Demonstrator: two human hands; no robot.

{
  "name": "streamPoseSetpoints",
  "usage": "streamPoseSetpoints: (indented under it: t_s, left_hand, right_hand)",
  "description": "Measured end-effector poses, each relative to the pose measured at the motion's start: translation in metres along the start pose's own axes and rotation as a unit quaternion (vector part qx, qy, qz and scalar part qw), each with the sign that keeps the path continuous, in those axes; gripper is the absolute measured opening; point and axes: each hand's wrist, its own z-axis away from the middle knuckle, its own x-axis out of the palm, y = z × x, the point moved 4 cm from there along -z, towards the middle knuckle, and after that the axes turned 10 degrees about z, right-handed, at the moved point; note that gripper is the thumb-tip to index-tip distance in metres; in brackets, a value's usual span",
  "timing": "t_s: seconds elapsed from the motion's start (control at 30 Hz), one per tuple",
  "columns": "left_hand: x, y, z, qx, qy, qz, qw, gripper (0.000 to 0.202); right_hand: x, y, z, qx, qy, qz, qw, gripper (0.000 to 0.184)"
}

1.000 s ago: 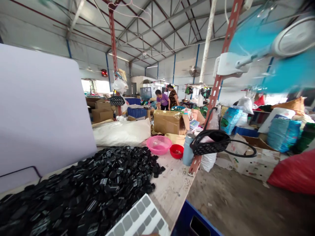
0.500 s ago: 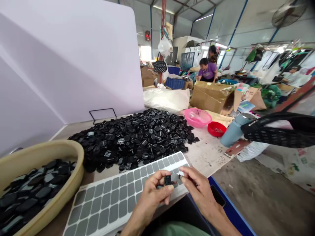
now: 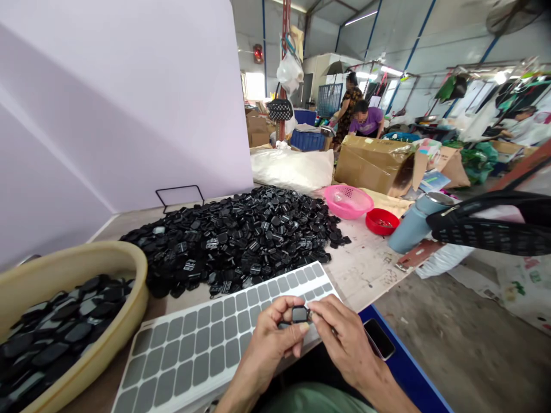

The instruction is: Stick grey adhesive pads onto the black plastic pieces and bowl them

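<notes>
Close above a sheet of grey rounded stickers (image 3: 188, 346), my left hand (image 3: 275, 332) is closed on a small black plastic piece (image 3: 300, 314) between thumb and fingers. A grey rounded panel covers the face of this piece. My right hand (image 3: 344, 338) has its fingertips pinched together at the piece's right edge. Something small and dark shows at those fingertips, too little of it to name. Behind the sheet spreads a large pile of black plastic pieces (image 3: 241, 235).
At left, a cream tub (image 3: 140, 269) holds black pieces. Right of the pile stand a pink colander (image 3: 348, 202), a red bowl (image 3: 382, 221) and a blue flask (image 3: 415, 223). A phone (image 3: 379, 338) lies by my right forearm on a blue surface (image 3: 413, 378). Two people stand beyond a cardboard box (image 3: 372, 163).
The grey sticker that stood out between my hands now lies over the face of the black piece. My right hand has moved left, against the piece's edge.
</notes>
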Motion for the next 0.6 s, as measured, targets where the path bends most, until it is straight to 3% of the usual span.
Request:
streamPoseSetpoints:
  t_s: [0.6]
  left_hand:
    - [-0.0009, 0.0027, -0.0011, 0.000, 0.012, -0.002, 1.000, 0.039]
  right_hand:
    - [-0.0014, -0.0003, -0.0037, -0.003, -0.024, 0.033, 0.999, 0.027]
